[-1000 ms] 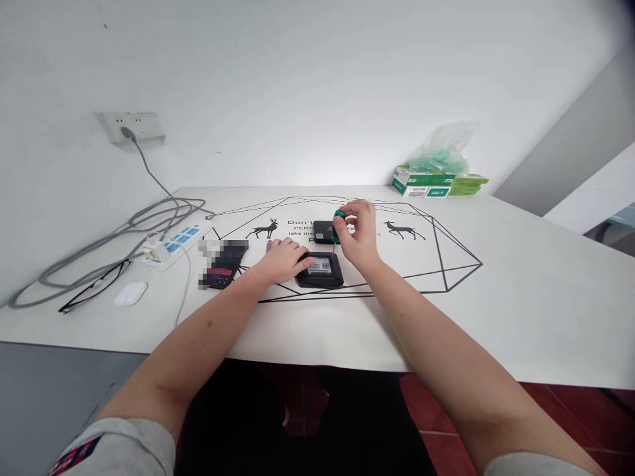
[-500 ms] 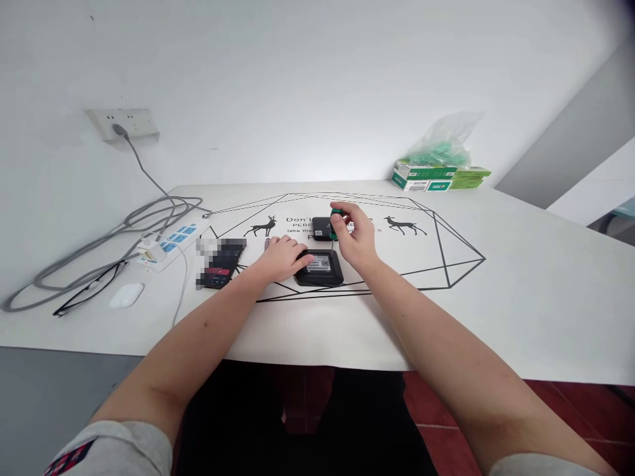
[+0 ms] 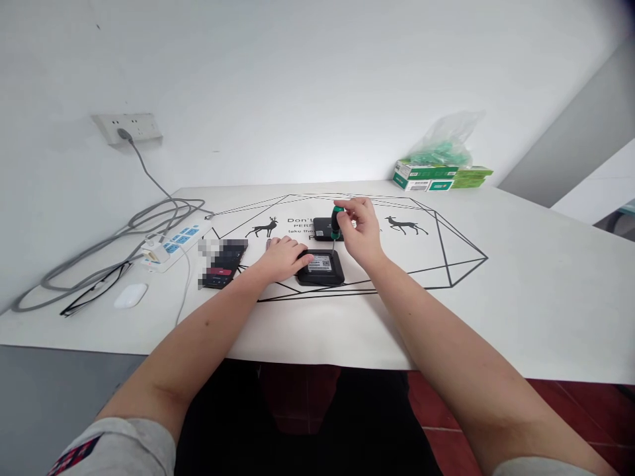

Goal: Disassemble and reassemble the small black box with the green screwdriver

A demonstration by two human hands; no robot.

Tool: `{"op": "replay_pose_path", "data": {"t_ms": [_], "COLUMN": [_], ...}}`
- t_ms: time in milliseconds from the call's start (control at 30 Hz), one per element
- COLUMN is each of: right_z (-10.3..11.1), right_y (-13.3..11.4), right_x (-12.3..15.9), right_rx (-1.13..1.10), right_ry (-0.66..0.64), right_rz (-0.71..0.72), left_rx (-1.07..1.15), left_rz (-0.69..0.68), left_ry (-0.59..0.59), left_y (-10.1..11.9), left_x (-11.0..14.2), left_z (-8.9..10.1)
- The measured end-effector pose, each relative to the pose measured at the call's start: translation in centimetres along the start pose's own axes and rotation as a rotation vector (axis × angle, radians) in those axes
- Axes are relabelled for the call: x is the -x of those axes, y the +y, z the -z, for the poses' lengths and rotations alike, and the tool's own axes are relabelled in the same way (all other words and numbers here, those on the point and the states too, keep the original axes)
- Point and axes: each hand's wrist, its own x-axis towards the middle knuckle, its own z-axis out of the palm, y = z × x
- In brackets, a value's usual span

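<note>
While a labelled black case [image 3: 321, 266] lies below frame centre, a green-and-black screwdriver [image 3: 336, 228] stands at its upper right, clamped in the right hand [image 3: 361, 233]; the left hand [image 3: 282, 256], thumb apart from fingers, touches the case's left side.

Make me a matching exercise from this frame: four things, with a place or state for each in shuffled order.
1. Screwdriver
2. Left hand
3. Glasses
4. Green-and-white boxes

A. Beside the small white case
B. Under the plastic bag
C. Held in the right hand
D. Thumb on the labelled black device

Pairs: 1-C, 2-D, 3-A, 4-B
</note>
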Motion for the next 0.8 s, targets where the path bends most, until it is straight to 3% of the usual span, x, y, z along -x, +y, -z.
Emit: {"op": "replay_pose_path", "data": {"t_ms": [167, 300, 400, 633, 800], "right_z": [-0.58, -0.73, -0.61, -0.24, -0.53], "right_y": [0.17, 0.42, 0.27, 0.11, 0.7], "right_x": [0.32, 0.72, 0.84, 0.86, 0.74], "right_rx": [-0.22, -0.189, -0.158, -0.147, 0.003], "right_ry": [-0.06, -0.015, 0.017, -0.082, -0.018], "right_rz": [-0.135, -0.17, -0.152, -0.098, -0.041], "left_rx": [-0.011, -0.009, 0.001, 0.019, 0.03], "left_rz": [0.007, 0.022, 0.026, 0.027, 0.023], "left_ry": [-0.006, -0.007, -0.011, -0.025, -0.014], "left_y": [0.11, 0.16, 0.21, 0.43, 0.48], "left_x": [-0.01, -0.05, -0.07, 0.07, 0.17], "left_z": [0.08, 0.09, 0.14, 0.38, 0.34]}}
